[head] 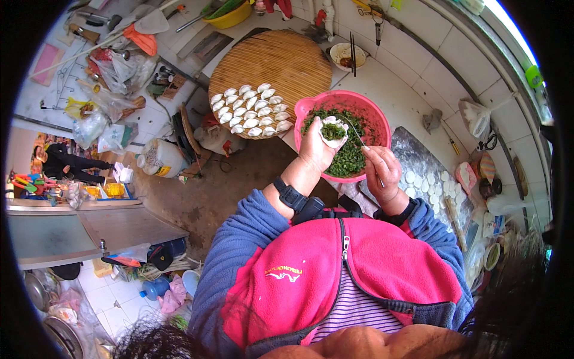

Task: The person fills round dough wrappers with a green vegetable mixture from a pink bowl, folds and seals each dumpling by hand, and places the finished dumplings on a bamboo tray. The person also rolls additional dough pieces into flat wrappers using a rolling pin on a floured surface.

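My left hand (317, 146) cups a dumpling wrapper (332, 142) topped with chopped green filling (334, 130). In my right hand (384, 174) is a thin metal utensil (355, 128), its far end close to the wrapper; its tip is hard to make out. Both hands are over the near part of a pink plastic basin (380, 117) that holds more chopped green filling (345, 160). Left of the basin, several rows of folded white dumplings (251, 112) lie on the near part of a round slatted tray (273, 58).
A floured board (406, 146) at the right bears several small dough rounds (426, 181) and a wooden rolling pin (455, 224). Behind the basin stands a bowl (343, 56) with chopsticks (353, 54) across it. Far left, a person (74, 162) is by a doorway.
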Demonstrator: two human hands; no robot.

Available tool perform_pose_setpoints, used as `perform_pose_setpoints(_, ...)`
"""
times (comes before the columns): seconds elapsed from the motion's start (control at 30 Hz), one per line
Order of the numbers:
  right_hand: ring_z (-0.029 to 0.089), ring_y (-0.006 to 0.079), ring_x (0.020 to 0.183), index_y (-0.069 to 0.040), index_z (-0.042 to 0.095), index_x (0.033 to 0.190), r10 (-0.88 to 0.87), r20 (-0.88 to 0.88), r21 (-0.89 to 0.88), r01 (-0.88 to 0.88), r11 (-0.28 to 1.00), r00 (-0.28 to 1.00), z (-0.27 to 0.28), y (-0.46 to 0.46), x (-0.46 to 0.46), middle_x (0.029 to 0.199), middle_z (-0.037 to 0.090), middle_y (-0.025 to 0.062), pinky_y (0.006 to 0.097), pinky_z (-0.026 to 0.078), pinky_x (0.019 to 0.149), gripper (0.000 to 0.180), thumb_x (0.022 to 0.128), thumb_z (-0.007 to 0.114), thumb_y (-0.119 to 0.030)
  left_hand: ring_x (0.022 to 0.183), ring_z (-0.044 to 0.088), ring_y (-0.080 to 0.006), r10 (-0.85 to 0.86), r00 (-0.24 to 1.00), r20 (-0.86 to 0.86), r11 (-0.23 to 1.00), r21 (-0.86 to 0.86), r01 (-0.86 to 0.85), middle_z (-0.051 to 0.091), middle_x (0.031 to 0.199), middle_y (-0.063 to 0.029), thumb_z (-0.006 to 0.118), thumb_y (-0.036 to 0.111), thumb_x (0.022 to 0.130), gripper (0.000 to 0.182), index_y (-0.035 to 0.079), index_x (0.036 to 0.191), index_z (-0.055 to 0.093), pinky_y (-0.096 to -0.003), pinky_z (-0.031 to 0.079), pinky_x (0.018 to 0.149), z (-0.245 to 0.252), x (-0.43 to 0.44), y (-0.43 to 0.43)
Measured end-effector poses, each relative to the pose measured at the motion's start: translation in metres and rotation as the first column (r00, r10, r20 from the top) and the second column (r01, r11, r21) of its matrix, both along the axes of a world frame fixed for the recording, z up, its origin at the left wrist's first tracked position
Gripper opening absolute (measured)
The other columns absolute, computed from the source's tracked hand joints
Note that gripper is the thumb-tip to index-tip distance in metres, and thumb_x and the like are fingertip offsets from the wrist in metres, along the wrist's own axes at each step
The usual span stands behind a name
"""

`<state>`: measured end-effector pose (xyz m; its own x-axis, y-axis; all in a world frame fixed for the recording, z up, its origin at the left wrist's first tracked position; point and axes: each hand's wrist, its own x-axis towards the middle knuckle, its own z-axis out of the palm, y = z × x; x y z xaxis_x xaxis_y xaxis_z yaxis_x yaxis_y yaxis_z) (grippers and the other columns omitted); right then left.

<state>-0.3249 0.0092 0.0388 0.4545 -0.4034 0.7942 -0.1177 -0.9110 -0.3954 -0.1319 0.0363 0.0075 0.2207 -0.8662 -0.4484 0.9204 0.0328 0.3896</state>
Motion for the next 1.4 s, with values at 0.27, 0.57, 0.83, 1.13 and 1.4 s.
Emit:
perform_pose_setpoints(0.27, 0.068, 0.0333, 0.087, 0.002, 0.064, 0.113, -0.001, -0.141, -0.025, -0.002, 1.0, 0.99, -0.009, 0.014, 0.008, 0.1, 0.068, 0.0178, 0.0403, 0.057, 0.076, 0.039, 0.074, 0.069, 0.006, 0.107, 0.062, -0.0316, 0.112, 0.989, -0.092, 0.986, -0.11, -0.122, 0.066, 0.113, -0.0147, 0.034, 0.044, 0.105, 0.048, 0.004, 0.118, 0.058, -0.0461, 0.051, 0.092, -0.01, -0.006, -0.009)
perform_pose_setpoints(0.57, 0.07, 0.0283, 0.079, 0.002, 0.068, 0.105, -0.058, 0.018, 0.211, 0.053, 0.976, 0.998, -0.004, 0.001, 0.003, 0.088, 0.071, 0.0157, 0.0358, 0.056, 0.071, 0.025, 0.081, 0.064, 0.008, 0.111, 0.06, -0.0311, 0.085, 0.996, -0.006, 0.996, -0.023, -0.085, 0.065, 0.117, -0.0135, 0.035, 0.045, 0.105, 0.047, 0.007, 0.119, 0.058, -0.0478, 0.05, 0.094, -0.004, -0.007, -0.004)
perform_pose_setpoints(0.83, 0.066, 0.0102, 0.072, 0.002, 0.068, 0.097, -0.095, 0.196, 0.843, -0.118, 0.525, 0.976, -0.016, 0.0, 0.003, 0.08, 0.071, 0.0074, 0.0259, 0.054, 0.066, 0.009, 0.094, 0.061, -0.002, 0.101, 0.064, -0.0284, -0.047, 0.999, -0.001, 0.999, 0.025, 0.047, 0.066, 0.105, -0.0089, 0.039, 0.045, 0.105, 0.041, 0.01, 0.107, 0.061, -0.0435, 0.051, 0.086, -0.004, -0.009, 0.006)
perform_pose_setpoints(1.13, 0.068, 0.029, 0.071, -0.004, 0.068, 0.093, -0.039, -0.074, 0.519, 0.072, 0.852, 0.996, -0.024, 0.006, 0.006, 0.08, 0.068, 0.0143, 0.0372, 0.054, 0.064, 0.009, 0.085, 0.068, -0.001, 0.088, 0.063, -0.0253, -0.02, 1.0, 0.0, 0.994, 0.105, 0.02, 0.064, 0.092, -0.0062, 0.048, 0.039, 0.102, 0.032, 0.01, 0.097, 0.061, -0.0417, 0.053, 0.079, -0.043, -0.002, 0.007)
perform_pose_setpoints(1.4, 0.063, 0.0335, 0.076, -0.006, 0.068, 0.091, 0.082, -0.629, 0.173, 0.035, 0.984, 0.773, -0.052, -0.007, -0.016, 0.076, 0.064, 0.0115, 0.0433, 0.051, 0.068, 0.012, 0.08, 0.064, -0.003, 0.096, 0.065, -0.027, -0.081, 0.981, 0.176, 0.996, 0.049, 0.074, 0.067, 0.102, -0.0092, 0.038, 0.045, 0.106, 0.045, 0.007, 0.105, 0.063, -0.0424, 0.054, 0.083, -0.033, 0.021, 0.01)
